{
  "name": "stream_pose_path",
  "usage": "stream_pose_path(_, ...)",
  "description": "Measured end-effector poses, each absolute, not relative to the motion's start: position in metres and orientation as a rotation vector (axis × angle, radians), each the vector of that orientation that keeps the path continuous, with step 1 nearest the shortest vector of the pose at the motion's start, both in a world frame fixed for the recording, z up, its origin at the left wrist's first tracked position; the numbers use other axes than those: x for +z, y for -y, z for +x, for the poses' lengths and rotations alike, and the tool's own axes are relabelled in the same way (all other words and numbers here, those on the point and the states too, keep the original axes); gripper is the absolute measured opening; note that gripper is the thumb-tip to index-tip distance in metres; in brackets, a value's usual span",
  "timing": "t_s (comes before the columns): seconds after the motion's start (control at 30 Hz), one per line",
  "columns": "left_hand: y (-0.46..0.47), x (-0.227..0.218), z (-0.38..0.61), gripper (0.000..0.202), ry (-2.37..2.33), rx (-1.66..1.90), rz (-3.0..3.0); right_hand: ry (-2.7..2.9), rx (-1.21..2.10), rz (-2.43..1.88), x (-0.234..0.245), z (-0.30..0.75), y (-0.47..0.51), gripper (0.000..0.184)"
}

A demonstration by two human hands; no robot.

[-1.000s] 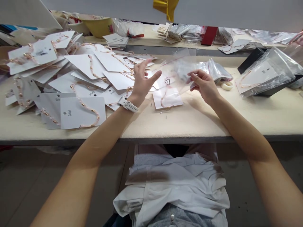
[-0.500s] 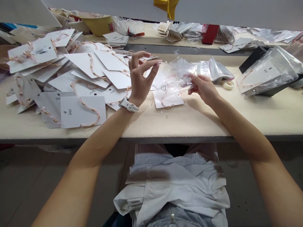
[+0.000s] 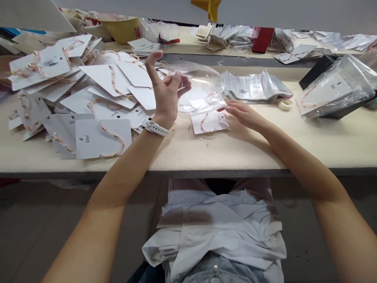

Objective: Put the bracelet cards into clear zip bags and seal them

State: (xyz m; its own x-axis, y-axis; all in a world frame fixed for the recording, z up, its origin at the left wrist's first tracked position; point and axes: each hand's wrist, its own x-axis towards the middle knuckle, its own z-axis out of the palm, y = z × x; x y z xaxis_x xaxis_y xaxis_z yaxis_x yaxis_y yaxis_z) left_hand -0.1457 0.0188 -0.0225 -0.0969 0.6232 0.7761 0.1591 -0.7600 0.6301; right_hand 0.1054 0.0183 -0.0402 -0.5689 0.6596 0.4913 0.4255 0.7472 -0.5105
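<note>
My left hand [image 3: 166, 91] is raised above the table, its thumb and fingers pinched on the edge of a clear plastic bag [image 3: 200, 88] that bulges open. My right hand [image 3: 240, 114] lies low with fingers stretched out, touching the bag's lower edge just above a white card with a pink-gold necklace [image 3: 209, 122] lying flat on the beige table [image 3: 235, 151]. A white watch [image 3: 154, 127] sits on my left wrist.
A big heap of white necklace cards [image 3: 88, 98] covers the table's left side. A stack of clear bags [image 3: 255, 86] lies behind my right hand, beside a tape roll [image 3: 284, 104]. Bagged cards on a black stand [image 3: 332, 92] are at right. A yellow bowl [image 3: 120, 29] stands at the back.
My left hand has taken hold of the bag and lifted its edge. My right hand has let go of the bag's corner, opened, and dropped toward the card on the table.
</note>
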Motion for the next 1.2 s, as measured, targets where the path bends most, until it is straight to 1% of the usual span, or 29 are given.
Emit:
stream_pose_path(0.07, -0.017, -0.019, -0.147, 0.035, -0.829, 2.017, 1.844, 2.464, 0.343, -0.759, -0.041, 0.107, -0.016, 0.041)
stream_pose_path(0.13, -0.019, -0.017, -0.15, 0.033, -0.918, 2.068, 1.86, 2.623, 0.271, -0.783, -0.043, 0.107, -0.013, 0.051)
stream_pose_path(0.2, -0.026, -0.017, -0.155, 0.042, -1.055, 2.049, 1.903, 2.713, 0.188, -0.821, -0.044, 0.108, -0.011, 0.067)
stream_pose_path(0.23, -0.03, -0.017, -0.158, 0.047, -1.11, 2.023, 1.945, 2.73, 0.138, -0.815, -0.045, 0.108, -0.011, 0.072)
stream_pose_path(0.27, -0.033, -0.018, -0.161, 0.05, -1.144, 1.994, 1.996, 2.729, 0.086, -0.789, -0.046, 0.108, -0.011, 0.072)
stream_pose_path(0.3, -0.036, -0.018, -0.163, 0.052, -1.155, 1.968, 2.048, 2.714, 0.035, -0.746, -0.046, 0.107, -0.012, 0.067)
stream_pose_path(0.33, -0.038, -0.019, -0.165, 0.052, -1.149, 1.958, 2.09, 2.688, -0.015, -0.69, -0.046, 0.107, -0.012, 0.058)
stream_pose_path(0.4, -0.039, -0.019, -0.167, 0.049, -1.106, 1.932, 2.139, 2.638, -0.114, -0.576, -0.046, 0.105, -0.013, 0.039)
stream_pose_path(0.43, -0.038, -0.019, -0.167, 0.046, -1.087, 1.913, 2.143, 2.619, -0.16, -0.533, -0.045, 0.105, -0.013, 0.033)
stream_pose_path(0.5, -0.035, -0.019, -0.166, 0.04, -1.06, 1.877, 2.108, 2.571, -0.236, -0.496, -0.042, 0.107, -0.01, 0.028)
stream_pose_path(0.57, -0.032, -0.019, -0.164, 0.039, -1.034, 1.873, 2.029, 2.477, -0.271, -0.517, -0.037, 0.111, -0.006, 0.029)
stream_pose_path(0.63, -0.029, -0.019, -0.161, 0.04, -1.007, 1.889, 1.971, 2.327, -0.234, -0.532, -0.03, 0.119, -0.001, 0.028)
stream_pose_path(0.7, -0.026, -0.019, -0.157, 0.044, -0.989, 1.875, 1.96, 2.141, -0.062, -0.52, -0.023, 0.128, 0.002, 0.023)
stream_pose_path(0.77, -0.022, -0.019, -0.152, 0.05, -0.988, 1.842, 1.967, 1.953, 0.143, -0.497, -0.017, 0.135, 0.003, 0.022)
stream_pose_path(0.87, -0.011, -0.019, -0.141, 0.052, -1.011, 1.801, 1.964, 1.727, 0.386, -0.476, -0.013, 0.138, 0.001, 0.031)
stream_pose_path(1.07, 0.007, -0.015, -0.122, 0.036, -1.082, 1.716, 1.946, 1.539, 0.57, -0.548, -0.011, 0.128, -0.005, 0.043)
stream_pose_path(1.2, 0.003, -0.017, -0.12, 0.025, -1.03, 1.675, 1.962, 1.564, 0.617, -0.573, -0.012, 0.125, -0.005, 0.041)
